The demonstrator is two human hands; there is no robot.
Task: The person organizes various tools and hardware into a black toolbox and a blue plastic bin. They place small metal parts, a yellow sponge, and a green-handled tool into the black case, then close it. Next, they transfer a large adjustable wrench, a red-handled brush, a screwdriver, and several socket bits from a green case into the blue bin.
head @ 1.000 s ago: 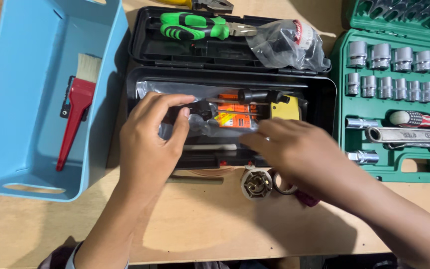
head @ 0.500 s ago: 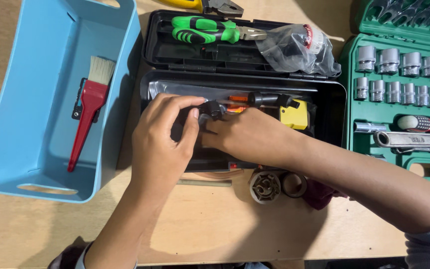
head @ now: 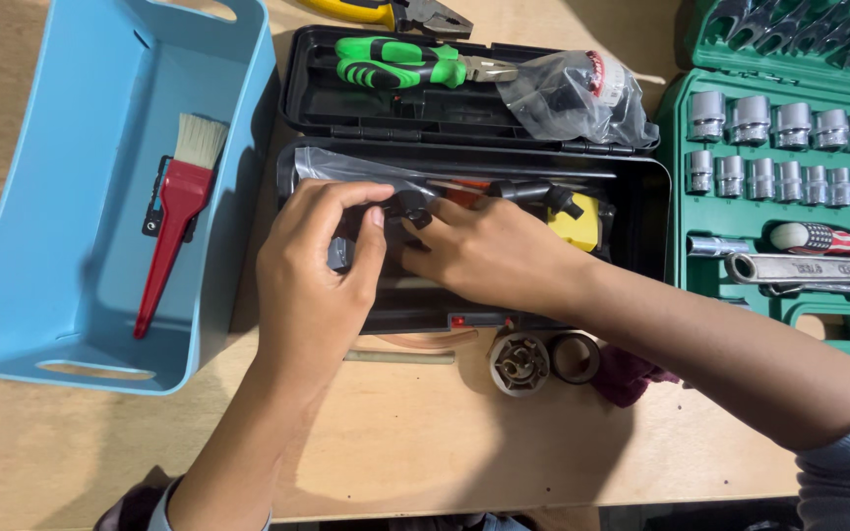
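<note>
From the head view, both my hands are down in the black toolbox [head: 641,211], which sits open on the tabletop [head: 425,442] between the blue bin [head: 71,324] on the left and the green socket case [head: 789,197] on the right. My left hand [head: 312,270] is curled, thumb and fingers pinching the clear plastic bag [head: 346,167] that lies across the box, its long axis running left to right. My right hand [head: 489,251] reaches in from the right, fingers closed around a small black part [head: 413,206] at the bag's middle. That part lies just between my two hands, touching the right one and nearer to it; the left hand is just beside it. A yellow piece [head: 582,221] lies right of my knuckles.
</note>
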